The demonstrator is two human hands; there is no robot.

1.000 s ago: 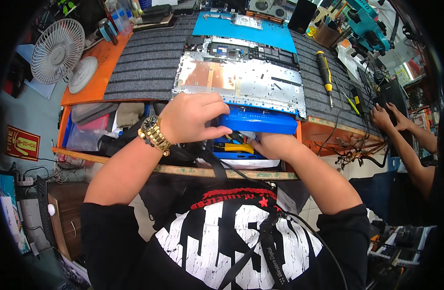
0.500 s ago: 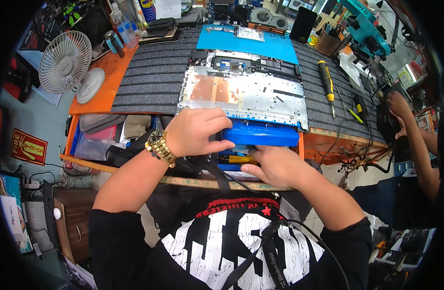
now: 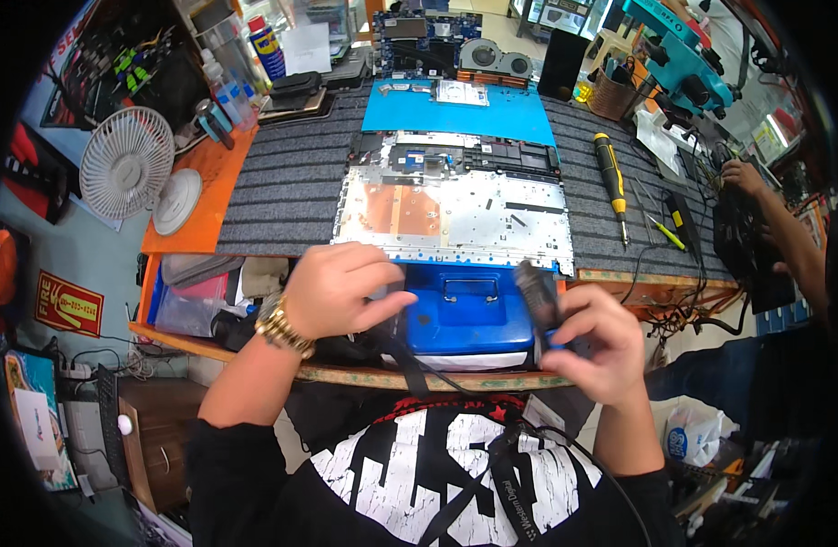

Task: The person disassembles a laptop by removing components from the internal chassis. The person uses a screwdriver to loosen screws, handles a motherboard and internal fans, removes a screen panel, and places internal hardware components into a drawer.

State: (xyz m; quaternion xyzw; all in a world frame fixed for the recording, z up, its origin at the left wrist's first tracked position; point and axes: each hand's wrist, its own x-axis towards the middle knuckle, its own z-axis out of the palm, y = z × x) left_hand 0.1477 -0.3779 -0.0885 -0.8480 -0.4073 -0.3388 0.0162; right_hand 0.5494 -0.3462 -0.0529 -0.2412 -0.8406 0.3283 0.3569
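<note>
My right hand (image 3: 601, 342) is raised over the right end of the open drawer. Its fingers and thumb pinch a dark, brush-like tool (image 3: 536, 296) with a bit of blue near the fingertips; motion blurs it. My left hand (image 3: 341, 290) hovers over the drawer by the front edge of a silver laptop chassis (image 3: 478, 214), thumb stretched out and apart from the fingers. Between both hands, a blue plastic box (image 3: 469, 319) with a metal carry handle sits in the drawer, its lid down. A dark strap crosses the drawer near my left hand.
A yellow-black screwdriver (image 3: 610, 182) and thin tools lie right of the chassis on the grey striped mat (image 3: 273, 182). Behind lie a blue sheet (image 3: 410, 114), a circuit board and a cooling fan (image 3: 496, 60). A white fan (image 3: 127, 159) stands left. Another person's arm (image 3: 775, 210) reaches in at right.
The blue box's raised lid has come down. My right hand has come out of the box and up to the right with the dark tool. My left hand has let go of the lid.
</note>
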